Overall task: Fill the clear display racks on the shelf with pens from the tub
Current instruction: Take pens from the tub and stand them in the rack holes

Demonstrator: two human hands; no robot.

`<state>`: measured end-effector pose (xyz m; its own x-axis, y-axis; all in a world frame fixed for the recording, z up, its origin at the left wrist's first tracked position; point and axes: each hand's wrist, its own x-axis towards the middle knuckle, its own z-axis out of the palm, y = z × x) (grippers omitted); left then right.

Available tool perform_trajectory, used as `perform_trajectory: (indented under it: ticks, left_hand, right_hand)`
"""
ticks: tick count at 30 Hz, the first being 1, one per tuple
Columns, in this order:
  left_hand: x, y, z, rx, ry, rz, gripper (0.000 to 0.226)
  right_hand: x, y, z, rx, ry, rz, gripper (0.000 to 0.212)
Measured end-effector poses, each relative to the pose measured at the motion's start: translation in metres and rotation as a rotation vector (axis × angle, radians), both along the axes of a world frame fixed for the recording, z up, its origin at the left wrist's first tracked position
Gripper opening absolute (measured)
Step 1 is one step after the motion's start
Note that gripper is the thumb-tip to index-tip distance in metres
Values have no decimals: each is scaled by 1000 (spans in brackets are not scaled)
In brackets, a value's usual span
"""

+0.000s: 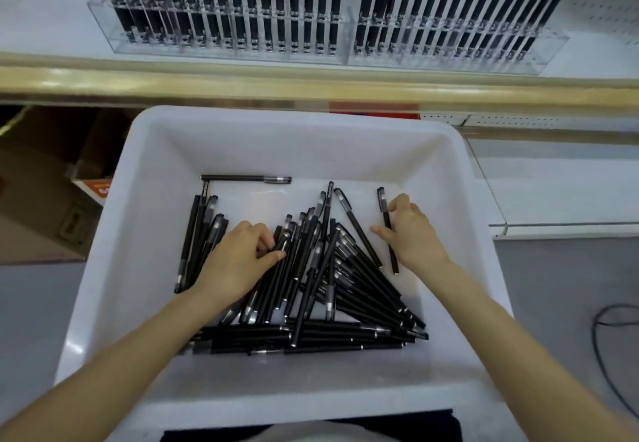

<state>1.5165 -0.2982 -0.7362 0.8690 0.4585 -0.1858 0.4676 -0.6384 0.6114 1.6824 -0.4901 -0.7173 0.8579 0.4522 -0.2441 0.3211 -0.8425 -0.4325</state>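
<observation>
Both hands in tub of pens
Left hand [242, 262] grips pens in the black pile [332, 289]; right hand [411, 230] pinches one pen [382, 199]; white tub [145, 179] below racks [311, 27] on shelf [48, 30].

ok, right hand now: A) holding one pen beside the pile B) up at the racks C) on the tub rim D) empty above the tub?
A: the right hand grips a single pen inside the tub, just right of the pile and well below the racks.

Glossy white plastic tub [138, 234]; matt black pens [311, 303].
</observation>
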Motion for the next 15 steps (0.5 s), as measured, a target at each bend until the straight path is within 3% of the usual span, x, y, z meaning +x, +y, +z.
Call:
perform_trajectory:
  ticks: [15]
  left_hand:
    - [8,20,21,-240,-101,190,15]
  right_hand:
    - [10,3,-10,-57,-33,17,32]
